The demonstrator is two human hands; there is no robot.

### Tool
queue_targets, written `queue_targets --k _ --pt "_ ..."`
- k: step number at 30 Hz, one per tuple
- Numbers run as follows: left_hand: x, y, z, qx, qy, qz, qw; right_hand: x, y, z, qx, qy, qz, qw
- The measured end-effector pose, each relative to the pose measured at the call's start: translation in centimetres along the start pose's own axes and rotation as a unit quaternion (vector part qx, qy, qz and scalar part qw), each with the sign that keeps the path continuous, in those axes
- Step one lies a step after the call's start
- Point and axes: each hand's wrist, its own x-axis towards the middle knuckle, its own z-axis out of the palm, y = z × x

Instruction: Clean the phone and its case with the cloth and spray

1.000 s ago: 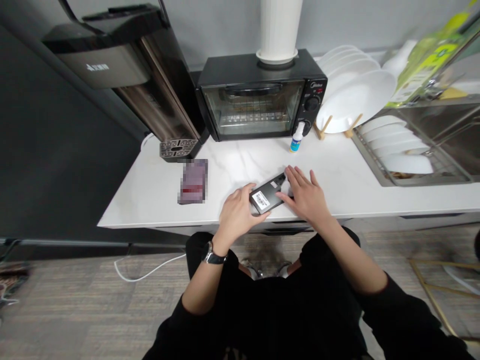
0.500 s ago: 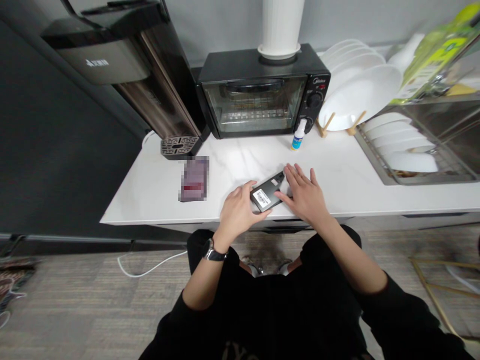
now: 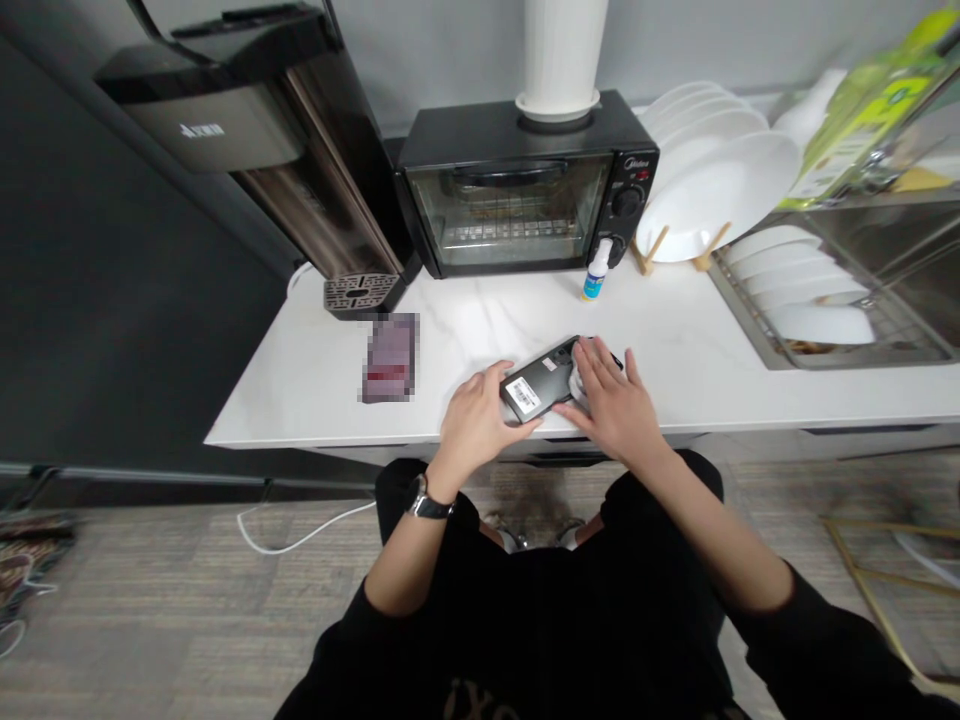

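Observation:
A dark phone (image 3: 546,380) with a white barcode label lies on the counter near its front edge, slanting up to the right. My left hand (image 3: 476,420) grips the phone's left end, fingers at the far side and thumb at the near side. Under the fingers of my right hand (image 3: 615,400) is a crumpled white cloth or tissue (image 3: 576,386), pressed against the phone's right part. My right palm and fingers hide much of the cloth and that end of the phone. A small spray bottle (image 3: 595,272) with a white top stands behind, close to the oven.
A black toaster oven (image 3: 517,140) carries a white pot (image 3: 566,55). A tall drink dispenser (image 3: 300,170) stands left, with a blurred-out purplish item (image 3: 390,357) before it. White plates (image 3: 724,185) lean in a rack beside the sink (image 3: 780,355).
My right hand has slid slightly right along the phone with the cloth, uncovering more of the phone's middle. My left hand has stayed in place.

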Motion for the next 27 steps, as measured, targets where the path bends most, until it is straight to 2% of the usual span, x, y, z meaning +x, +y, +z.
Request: queue_targets --k 5,7,11,13,15,19,21,23,27 --pt "0.0 -0.4 0.2 0.015 -0.012 0.010 1.000 -1.5 -6.9 0.2 0.069 -0.063 -0.122 0.988" --pt "0.0 -0.4 0.1 0.016 -0.013 0.013 1.000 -1.5 -6.9 -0.1 0.076 -0.067 -0.128 0.987" --pt "0.0 -0.1 0.1 0.002 -0.004 0.005 1.000 -0.8 -1.3 -0.5 0.020 -0.009 -0.015 1.000" --pt "0.0 0.0 0.1 0.002 0.002 0.003 1.000 -0.5 0.5 -0.5 -0.003 0.016 0.035 0.999" --pt "0.0 0.0 0.1 0.004 0.002 0.004 1.000 -0.7 -0.4 -0.3 0.002 0.015 0.027 1.000" --pt "0.0 -0.3 0.2 0.019 -0.010 0.011 1.000 -1.5 -6.1 0.1 0.074 -0.051 -0.112 0.990" --pt "0.0 -0.4 0.2 0.023 -0.015 0.017 0.999 -1.6 -7.0 0.0 0.091 -0.073 -0.147 0.982" --pt "0.0 -0.3 0.1 0.016 -0.016 0.018 1.000 -1.4 -5.1 -0.3 0.076 -0.062 -0.119 0.988" --pt "0.1 0.0 0.0 0.006 -0.009 0.002 1.000 -0.8 0.6 -0.7 0.004 0.004 0.021 1.000"
